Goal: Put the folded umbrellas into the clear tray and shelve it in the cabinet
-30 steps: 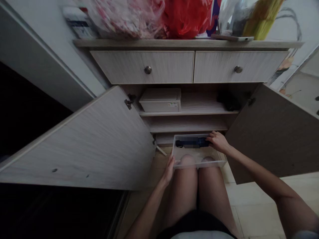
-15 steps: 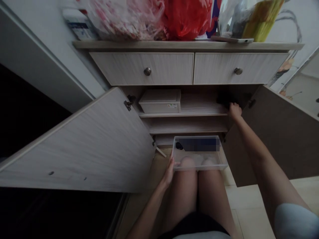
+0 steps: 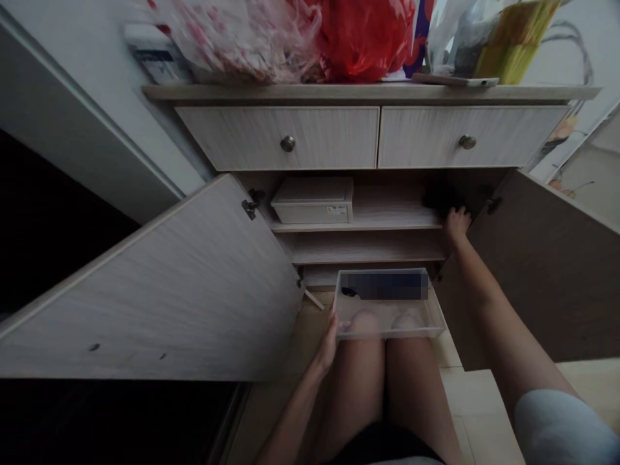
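Note:
A clear plastic tray (image 3: 387, 332) rests on my knees, with a small black object (image 3: 349, 292) at its left and a blurred-out dark blue area along its far side. My left hand (image 3: 330, 339) grips the tray's left wall. My right hand (image 3: 458, 224) reaches into the right end of the cabinet's upper shelf and is closed at the edge of a dark, black item (image 3: 440, 195), whose shape is lost in shadow. On the left of that same shelf sits a pale lidded box (image 3: 314, 200) with a small label.
Open cabinet doors stand at left (image 3: 184, 290) and right (image 3: 542, 271). Two closed drawers (image 3: 276, 139) with round knobs lie above. On the cabinet top are a pink-white bag (image 3: 242, 39), a red bag (image 3: 365, 39), a white bottle (image 3: 157, 55) and a flat device (image 3: 455, 80).
The view has shifted slightly, so the cabinet appears a little lower. My right hand's fingers have shifted slightly at the black item; my left hand keeps its hold on the tray.

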A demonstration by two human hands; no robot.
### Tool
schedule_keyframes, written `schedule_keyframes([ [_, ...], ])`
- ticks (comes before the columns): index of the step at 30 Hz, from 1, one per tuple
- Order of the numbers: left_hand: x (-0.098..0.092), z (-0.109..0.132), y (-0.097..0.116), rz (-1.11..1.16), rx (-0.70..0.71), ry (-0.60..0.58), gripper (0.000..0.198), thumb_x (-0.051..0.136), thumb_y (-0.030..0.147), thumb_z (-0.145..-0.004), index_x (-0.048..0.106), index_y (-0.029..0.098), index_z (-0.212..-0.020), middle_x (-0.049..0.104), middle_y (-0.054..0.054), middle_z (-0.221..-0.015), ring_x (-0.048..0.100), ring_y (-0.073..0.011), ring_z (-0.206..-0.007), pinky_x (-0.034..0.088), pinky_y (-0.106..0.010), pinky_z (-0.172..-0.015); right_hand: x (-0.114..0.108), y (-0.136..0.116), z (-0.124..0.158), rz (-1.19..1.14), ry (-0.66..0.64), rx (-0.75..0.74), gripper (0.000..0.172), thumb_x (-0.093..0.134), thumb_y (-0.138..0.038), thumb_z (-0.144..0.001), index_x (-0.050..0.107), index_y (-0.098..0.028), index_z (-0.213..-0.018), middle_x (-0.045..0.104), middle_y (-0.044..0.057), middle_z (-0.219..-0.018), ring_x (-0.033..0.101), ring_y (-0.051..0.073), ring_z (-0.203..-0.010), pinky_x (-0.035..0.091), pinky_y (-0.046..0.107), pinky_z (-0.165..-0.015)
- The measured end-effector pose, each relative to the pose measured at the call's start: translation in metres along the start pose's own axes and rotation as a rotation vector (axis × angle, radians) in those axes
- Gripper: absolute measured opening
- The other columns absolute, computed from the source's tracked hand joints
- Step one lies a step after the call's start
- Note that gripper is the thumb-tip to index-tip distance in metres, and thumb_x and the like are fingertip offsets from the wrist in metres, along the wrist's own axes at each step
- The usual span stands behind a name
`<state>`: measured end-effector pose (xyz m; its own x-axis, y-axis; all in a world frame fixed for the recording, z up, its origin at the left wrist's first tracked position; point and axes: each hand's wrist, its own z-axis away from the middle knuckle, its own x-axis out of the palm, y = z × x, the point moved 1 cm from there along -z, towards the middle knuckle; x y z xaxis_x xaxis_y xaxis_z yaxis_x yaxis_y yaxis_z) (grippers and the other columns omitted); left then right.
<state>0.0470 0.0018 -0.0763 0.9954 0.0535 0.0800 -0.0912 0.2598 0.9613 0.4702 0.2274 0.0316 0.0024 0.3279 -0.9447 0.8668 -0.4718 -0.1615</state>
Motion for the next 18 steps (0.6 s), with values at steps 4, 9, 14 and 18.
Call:
schedule_keyframes([
  [4,-0.001,0.000,-0.001,-0.001,-0.036,-0.007,0.070,0.054,0.073,-0.082,0.069,0.018,-0.123,0.072,-0.011,-0.118,0.062,-0.0323,-0.121,0.036,-0.047,-0.115,-0.001,0.001,-0.001,-0.081,-0.046,0.010,0.039,0.049,-0.013,-0.091,0.061,-0.010,-0.128,0.059,0.027,-0.123,0.061,0.035,-0.112,0.050,0.046,-0.090],
  [9,0.001,0.001,0.001,0.005,-0.035,-0.017,0.070,0.055,0.071,-0.083,0.068,0.017,-0.126,0.073,-0.011,-0.117,0.066,-0.0309,-0.114,0.041,-0.044,-0.111,0.000,0.008,0.008,-0.467,0.026,0.095,0.034,0.066,-0.024,-0.081,0.069,-0.011,-0.113,0.070,0.018,-0.102,0.065,0.031,-0.104,0.051,0.041,-0.093],
  [14,0.002,0.002,0.004,0.044,0.008,-0.042,0.079,0.060,0.073,-0.080,0.054,0.026,-0.143,0.060,-0.007,-0.143,0.068,-0.0276,-0.109,0.040,-0.045,-0.113,0.001,0.019,0.040,-1.027,-0.087,0.343,0.032,0.066,-0.022,-0.076,0.070,-0.011,-0.106,0.072,0.010,-0.090,0.068,0.021,-0.086,0.057,0.033,-0.079],
  [18,0.002,0.004,0.007,0.055,0.030,-0.068,0.084,0.058,0.075,-0.080,0.046,0.029,-0.150,0.044,-0.007,-0.157,0.069,-0.0259,-0.106,0.041,-0.044,-0.112,-0.006,0.034,0.075,-1.279,-0.320,0.278,0.036,0.071,-0.029,-0.073,0.070,-0.017,-0.107,0.073,0.006,-0.090,0.068,0.018,-0.078,0.057,0.029,-0.066],
])
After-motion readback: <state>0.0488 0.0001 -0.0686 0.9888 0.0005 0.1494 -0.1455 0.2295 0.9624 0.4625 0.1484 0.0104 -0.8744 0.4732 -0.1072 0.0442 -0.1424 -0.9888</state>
